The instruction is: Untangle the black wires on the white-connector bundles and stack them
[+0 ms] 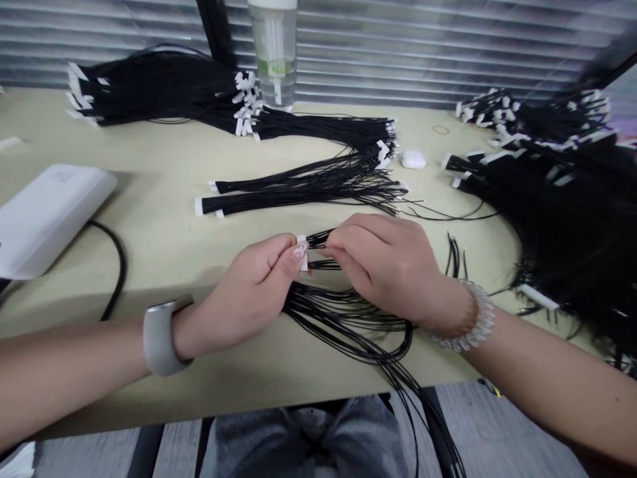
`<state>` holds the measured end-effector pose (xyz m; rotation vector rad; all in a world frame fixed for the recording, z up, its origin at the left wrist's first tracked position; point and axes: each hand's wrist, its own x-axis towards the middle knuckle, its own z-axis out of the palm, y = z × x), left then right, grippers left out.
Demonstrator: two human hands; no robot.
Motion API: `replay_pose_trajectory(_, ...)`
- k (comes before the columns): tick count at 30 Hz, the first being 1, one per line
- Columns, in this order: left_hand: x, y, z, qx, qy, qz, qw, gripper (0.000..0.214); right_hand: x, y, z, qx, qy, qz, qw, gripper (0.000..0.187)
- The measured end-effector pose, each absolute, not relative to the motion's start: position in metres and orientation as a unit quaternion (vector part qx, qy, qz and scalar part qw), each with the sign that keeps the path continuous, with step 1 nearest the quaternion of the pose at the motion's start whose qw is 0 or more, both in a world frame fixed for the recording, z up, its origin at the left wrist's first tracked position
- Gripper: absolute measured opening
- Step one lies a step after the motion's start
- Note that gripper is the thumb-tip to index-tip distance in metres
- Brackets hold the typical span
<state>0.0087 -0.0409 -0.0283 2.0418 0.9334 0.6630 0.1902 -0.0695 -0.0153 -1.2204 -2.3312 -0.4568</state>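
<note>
Near the table's front, my left hand [263, 282] grips a white connector [302, 252], with the thumb pressed on its face. Thin black wires [321, 264] run rightward out of the connector. My right hand [381, 262] is closed, its fingertips pinched on the upper wires just right of the connector. A looped bundle of black wires [343, 309] hangs below both hands, and its loose ends drop over the table's front edge.
Behind lie wire harnesses [298, 200] with white connectors and a larger bundle [159, 86]. A big wire heap [562, 199] fills the right side. A bottle [275, 60], a small white case [413, 159] and a white box-shaped device [54, 216] with a cable stand around.
</note>
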Motion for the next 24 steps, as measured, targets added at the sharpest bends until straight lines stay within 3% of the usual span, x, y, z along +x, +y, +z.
replay_pose_trajectory(8, 0.009, -0.041, -0.026, 0.808, 0.364, 0.24, 0.397, 0.033, 0.188, -0.069, -0.017, -0.436, -0.86, -0.161, 0.21, 0.013)
replay_pose_trajectory(13, 0.009, -0.042, -0.025, 0.794, 0.369, 0.258, 0.408, 0.032, 0.199, -0.071, -0.004, -0.457, -0.871, -0.122, 0.135, 0.017)
replay_pose_trajectory(19, 0.011, -0.042, -0.028, 0.762, 0.402, 0.307, 0.404, 0.034, 0.226, -0.088, 0.037, -0.476, -0.84, -0.114, 0.233, 0.039)
replay_pose_trajectory(21, 0.011, -0.041, -0.03, 0.727, 0.438, 0.345, 0.401, 0.035, 0.232, -0.093, 0.046, -0.482, -0.854, -0.044, 0.192, 0.043)
replay_pose_trajectory(24, 0.011, -0.041, -0.032, 0.695, 0.469, 0.378, 0.393, 0.035, 0.237, -0.095, 0.044, -0.51, -0.85, 0.129, 0.035, 0.043)
